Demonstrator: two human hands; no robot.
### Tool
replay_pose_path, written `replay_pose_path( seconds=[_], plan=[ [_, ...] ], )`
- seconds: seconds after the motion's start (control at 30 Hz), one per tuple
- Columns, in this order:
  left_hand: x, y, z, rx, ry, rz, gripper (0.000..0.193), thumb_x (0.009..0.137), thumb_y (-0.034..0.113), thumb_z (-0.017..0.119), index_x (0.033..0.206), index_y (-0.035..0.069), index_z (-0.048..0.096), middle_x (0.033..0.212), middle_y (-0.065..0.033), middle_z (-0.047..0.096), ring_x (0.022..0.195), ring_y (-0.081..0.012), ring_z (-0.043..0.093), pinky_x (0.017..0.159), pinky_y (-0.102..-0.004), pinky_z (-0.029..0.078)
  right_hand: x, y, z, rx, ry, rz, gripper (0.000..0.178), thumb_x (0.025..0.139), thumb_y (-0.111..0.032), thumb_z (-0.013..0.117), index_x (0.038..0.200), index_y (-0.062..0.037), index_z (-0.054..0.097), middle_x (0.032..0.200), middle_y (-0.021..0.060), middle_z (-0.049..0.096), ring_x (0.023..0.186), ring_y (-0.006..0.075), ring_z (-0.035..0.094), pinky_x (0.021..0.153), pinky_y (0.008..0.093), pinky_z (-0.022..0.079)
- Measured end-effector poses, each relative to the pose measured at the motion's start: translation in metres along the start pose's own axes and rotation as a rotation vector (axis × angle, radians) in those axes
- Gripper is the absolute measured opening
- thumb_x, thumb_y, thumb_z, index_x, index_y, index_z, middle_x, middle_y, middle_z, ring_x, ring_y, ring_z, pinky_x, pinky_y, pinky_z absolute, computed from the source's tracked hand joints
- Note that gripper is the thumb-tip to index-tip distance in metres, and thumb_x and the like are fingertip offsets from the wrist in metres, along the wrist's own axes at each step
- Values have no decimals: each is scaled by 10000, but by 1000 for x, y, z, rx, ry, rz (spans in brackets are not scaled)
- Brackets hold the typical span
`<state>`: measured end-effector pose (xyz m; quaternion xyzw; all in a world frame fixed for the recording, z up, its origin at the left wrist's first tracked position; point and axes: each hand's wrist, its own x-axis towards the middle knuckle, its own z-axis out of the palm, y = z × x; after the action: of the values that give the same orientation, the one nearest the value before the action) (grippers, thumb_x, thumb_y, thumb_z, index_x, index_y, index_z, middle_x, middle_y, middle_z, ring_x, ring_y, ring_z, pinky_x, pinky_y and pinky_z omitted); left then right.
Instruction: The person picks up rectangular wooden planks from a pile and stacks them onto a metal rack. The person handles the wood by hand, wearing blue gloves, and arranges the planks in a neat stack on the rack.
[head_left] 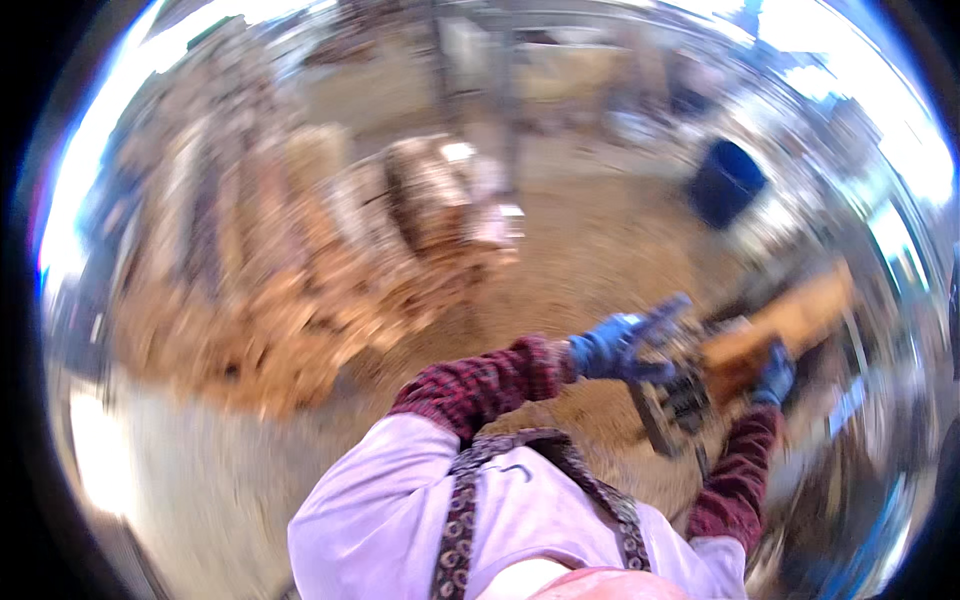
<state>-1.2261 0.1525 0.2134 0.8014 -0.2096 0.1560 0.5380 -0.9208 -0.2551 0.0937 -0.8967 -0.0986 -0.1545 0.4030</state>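
View badly smeared; I trust outlines, not detail.

From where I watch, the orange-brown piece [790,315] lies at the right of the scene, slanting from the near-middle toward the far right. Looks like wood, though the blur hides any grain. Its near-left end sits up against a dark metal frame [685,405]; I can't tell whether the two are joined.

Right hand [773,380], blue glove, is at the near-right edge of the piece, one or more fingers [778,352] laid up against its face. Whether they wrap around and grasp it, I cannot tell. Left hand [612,347], also gloved, is spread, fingers apart and released, just left of the frame. Contact there not clear.

Handling, my judgement: stiff, fairly heavy for its bulk, not fragile, likely rough enough for gloves to bite, though loose dust could make it slide. I'd take it by both long edges, near the middle, with the palm partly under; held by one end, it would probably tip.

Around it: brown-littered floor [590,245] beyond the hands, dark bucket [727,183] far right, heap of brown slabs [270,270] to the left.
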Motion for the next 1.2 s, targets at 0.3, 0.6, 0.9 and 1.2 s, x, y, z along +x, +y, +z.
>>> replay_pose_path(
  seconds=[0.3, 0.6, 0.9, 1.2],
  plan=[
    [-346, 13, -239, 1238, 882, -627, 810, 863, 460, 763, 1522, 89, 475, 1457, -192, 580, 1329, -350, 573, 1116, -432, 461, -119, -293, 260, 176, -227, -688, 659, 929, -296, 778, 1447, 20, 521, 1505, 233, 513, 1416, 375, 469, 1205, 451, 344],
    [-419, 84, -366, 1846, 447, -810, 756, 911, 508, 663, 1577, 228, 442, 1681, -130, 314, 1545, -331, 295, 1285, -513, 90, -360, -678, 493, 534, -1114, -876, 1256, 695, -408, 945, 1643, -81, 188, 1580, 238, 431, 1404, 419, 487, 1122, 435, 447],
    [-393, 45, -379, 1176, 501, -459, 482, 904, 361, 705, 1301, 92, 659, 1235, -132, 691, 1107, -313, 670, 1001, -448, 512, -353, -695, 570, 612, -1051, -860, 1141, 793, -252, 895, 1661, -168, 160, 1376, 241, 638, 1141, 389, 695, 876, 428, 582],
    [-416, 47, -416, 1251, 494, -454, 388, 906, 304, 708, 1190, 40, 694, 1050, -144, 746, 874, -322, 731, 787, -445, 585, -325, -781, 524, 756, -1744, 160, 632, 923, -315, 799, 1411, 11, 565, 1228, 94, 688, 1039, 174, 669, 880, 300, 553]
  ],
)
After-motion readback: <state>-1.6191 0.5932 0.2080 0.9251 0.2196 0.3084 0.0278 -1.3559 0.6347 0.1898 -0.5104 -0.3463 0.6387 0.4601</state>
